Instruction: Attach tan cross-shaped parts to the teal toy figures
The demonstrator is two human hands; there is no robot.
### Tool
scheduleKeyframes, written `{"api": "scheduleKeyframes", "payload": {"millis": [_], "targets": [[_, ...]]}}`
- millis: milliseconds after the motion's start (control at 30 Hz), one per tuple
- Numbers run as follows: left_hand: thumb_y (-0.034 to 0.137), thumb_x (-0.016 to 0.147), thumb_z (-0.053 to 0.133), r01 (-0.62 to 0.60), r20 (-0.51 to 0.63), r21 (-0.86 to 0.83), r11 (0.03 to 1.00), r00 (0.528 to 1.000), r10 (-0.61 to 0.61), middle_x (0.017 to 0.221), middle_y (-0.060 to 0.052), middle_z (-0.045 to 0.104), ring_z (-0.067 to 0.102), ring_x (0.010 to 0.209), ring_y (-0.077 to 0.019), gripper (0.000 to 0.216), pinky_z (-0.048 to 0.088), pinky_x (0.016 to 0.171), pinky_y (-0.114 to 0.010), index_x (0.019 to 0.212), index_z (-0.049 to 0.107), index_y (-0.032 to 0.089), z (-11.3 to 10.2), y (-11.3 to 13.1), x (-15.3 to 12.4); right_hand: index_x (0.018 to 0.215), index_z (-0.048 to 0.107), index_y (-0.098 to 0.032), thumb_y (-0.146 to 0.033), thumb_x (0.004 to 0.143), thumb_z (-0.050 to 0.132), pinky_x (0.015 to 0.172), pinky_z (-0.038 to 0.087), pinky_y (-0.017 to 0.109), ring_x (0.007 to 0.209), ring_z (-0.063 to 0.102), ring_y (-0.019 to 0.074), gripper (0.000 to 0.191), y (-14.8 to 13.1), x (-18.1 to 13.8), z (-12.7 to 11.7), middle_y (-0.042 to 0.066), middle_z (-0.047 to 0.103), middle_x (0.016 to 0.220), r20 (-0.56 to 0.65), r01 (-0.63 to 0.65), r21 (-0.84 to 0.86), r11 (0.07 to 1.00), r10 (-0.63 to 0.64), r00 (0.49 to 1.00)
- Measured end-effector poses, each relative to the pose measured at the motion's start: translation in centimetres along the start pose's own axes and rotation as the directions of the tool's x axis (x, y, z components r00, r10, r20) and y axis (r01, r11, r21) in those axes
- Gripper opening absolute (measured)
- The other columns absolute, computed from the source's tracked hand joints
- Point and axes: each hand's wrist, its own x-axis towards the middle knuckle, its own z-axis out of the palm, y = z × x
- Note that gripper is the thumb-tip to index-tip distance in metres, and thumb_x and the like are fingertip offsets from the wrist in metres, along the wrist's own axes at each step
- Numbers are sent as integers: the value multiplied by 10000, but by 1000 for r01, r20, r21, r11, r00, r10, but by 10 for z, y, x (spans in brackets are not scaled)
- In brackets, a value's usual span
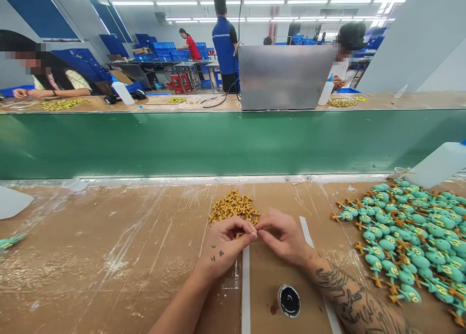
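Note:
My left hand [224, 244] and my right hand [281, 237] meet fingertip to fingertip over the cardboard-covered bench [109, 256]. Between the fingertips they pinch a small tan plastic piece [238, 235], mostly hidden by my fingers. Just beyond my hands lies a heap of the same tan pieces [233, 207]. To the right spreads a large pile of teal toy figures with tan limbs [411, 237].
A small round black dish [290, 301] sits near the bench's front edge. A green conveyor belt [225, 142] runs across behind the bench. Other people work at the far bench, beside a metal box [284, 76] and white squeeze bottles [123, 92]. One teal figure [10, 241] lies far left.

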Motion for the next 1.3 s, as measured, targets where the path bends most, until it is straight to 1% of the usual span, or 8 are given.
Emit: {"api": "scheduleKeyframes", "payload": {"millis": [167,300,433,567,700,833,1067,1300], "targets": [[187,712,806,-31,-1,82,996,1000,32,724,1,797,731,711,-144,78,580,706,-229,665,758,227,2,-1,-1,864,731,-229,-202,918,580,671,514,325,716,659,193,162,0,-1,0,37,734,767,-6,-28,-13,1000,28,1000],[192,740,783,-87,-12,192,977,996,91,741,-12,803,739,718,-166,61,586,704,-255,693,760,224,-1,-3,-1,859,737,-230,-215,924,585,649,509,311,691,653,188,166,2,-2,-1,34,736,754,-5,-43,-37,998,43,999],[175,773,763,-175,24,345,922,984,178,753,-10,815,753,722,-177,76,582,711,-263,719,773,229,-4,-2,-2,846,740,-227,-221,916,584,645,498,309,673,635,187,171,5,-2,0,31,726,733,-3,-51,-49,997,51,999],[133,789,732,-288,82,453,844,956,283,758,14,831,774,706,-166,136,579,709,-244,741,775,253,-3,1,-2,826,751,-228,-197,882,589,638,482,310,662,626,186,175,6,-2,2,30,725,721,-11,-87,-19,996,87,996],[100,798,716,-397,135,502,768,913,384,777,20,836,784,701,-154,172,582,692,-218,757,760,261,-2,0,-3,797,773,-221,-180,824,596,623,497,291,661,660,178,183,8,0,2,28,754,728,3,-175,88,981,176,984],[81,822,705,-480,152,535,695,864,480,782,17,828,782,715,-142,187,590,695,-199,787,741,260,3,-3,-5,772,796,-218,-244,790,629,599,519,276,643,675,175,171,13,1,-1,25,780,724,48,-297,228,927,294,955],[45,842,686,-589,184,599,543,761,622,799,-11,828,781,743,-163,208,614,724,-234,852,715,251,14,-7,-5,701,796,-213,-253,704,677,500,439,242,538,584,146,125,19,4,-4,-5,728,606,72,-420,374,827,425,902],[9,864,664,-673,264,638,373,647,715,782,-22,814,766,731,-160,210,620,723,-256,874,697,216,19,-8,-4,659,795,-216,-244,629,703,600,517,264,617,645,163,100,19,9,-4,4,768,666,116,-474,492,730,485,867]]}}
